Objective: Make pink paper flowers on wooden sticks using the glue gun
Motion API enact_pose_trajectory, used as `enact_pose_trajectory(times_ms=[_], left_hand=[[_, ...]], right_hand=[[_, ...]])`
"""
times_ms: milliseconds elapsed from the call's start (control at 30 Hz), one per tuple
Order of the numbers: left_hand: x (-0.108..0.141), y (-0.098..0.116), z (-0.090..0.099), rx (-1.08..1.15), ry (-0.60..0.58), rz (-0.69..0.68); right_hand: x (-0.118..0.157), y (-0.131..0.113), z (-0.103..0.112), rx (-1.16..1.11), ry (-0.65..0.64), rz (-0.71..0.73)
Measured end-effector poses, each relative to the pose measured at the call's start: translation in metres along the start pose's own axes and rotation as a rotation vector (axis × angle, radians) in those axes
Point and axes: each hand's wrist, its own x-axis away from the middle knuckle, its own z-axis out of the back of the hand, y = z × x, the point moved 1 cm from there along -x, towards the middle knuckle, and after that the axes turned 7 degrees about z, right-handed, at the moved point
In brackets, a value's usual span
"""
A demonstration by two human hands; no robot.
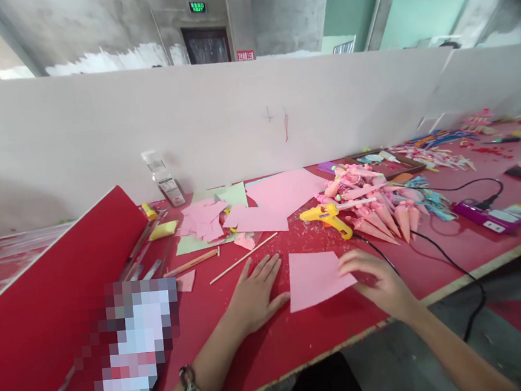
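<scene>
A squarish piece of pink paper (316,280) lies near the front edge of the red tabletop (274,355). My right hand (377,279) pinches its right side between thumb and fingers, and that edge looks slightly lifted. Flat on the table to the left of the paper rests my left hand (259,293), fingers stretched and apart, holding nothing. Its thumb points at the paper's left edge. Just beyond my left fingertips is a thin wooden stick (243,258). Behind the paper lies a yellow glue gun (328,215) with a clear glue stick in its rear.
Pink paper cones (381,218) are heaped at the back right, near a purple power strip (488,217) with black cables. Pink sheets (287,193) and scraps (203,219) lie at the back. A pixelated object (137,346) and red board (69,297) occupy the left; a white partition (208,121) stands behind.
</scene>
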Motion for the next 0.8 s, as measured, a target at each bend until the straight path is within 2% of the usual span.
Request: enact_pose_trajectory(times_ms=[167, 367, 467, 667, 800], left_hand=[[-0.001, -0.002, -0.004, -0.073, 0.082, 0.026], [0.002, 0.004, -0.003, -0.166, 0.158, 0.078], [-0.006, 0.005, 0.0, -0.21, 0.199, 0.076], [-0.037, 0.001, 0.013, -0.358, 0.118, -0.006], [-0.049, 0.001, 0.023, -0.394, 0.05, -0.034]], right_hand=[[0.007, 0.0, -0.014, -0.027, -0.062, -0.04], [0.01, 0.006, -0.024, -0.088, -0.02, -0.128], [0.01, 0.011, -0.025, -0.086, 0.004, -0.161], [0.014, 0.021, -0.023, -0.107, 0.146, -0.183], [0.017, 0.02, -0.022, -0.131, 0.191, -0.152]])
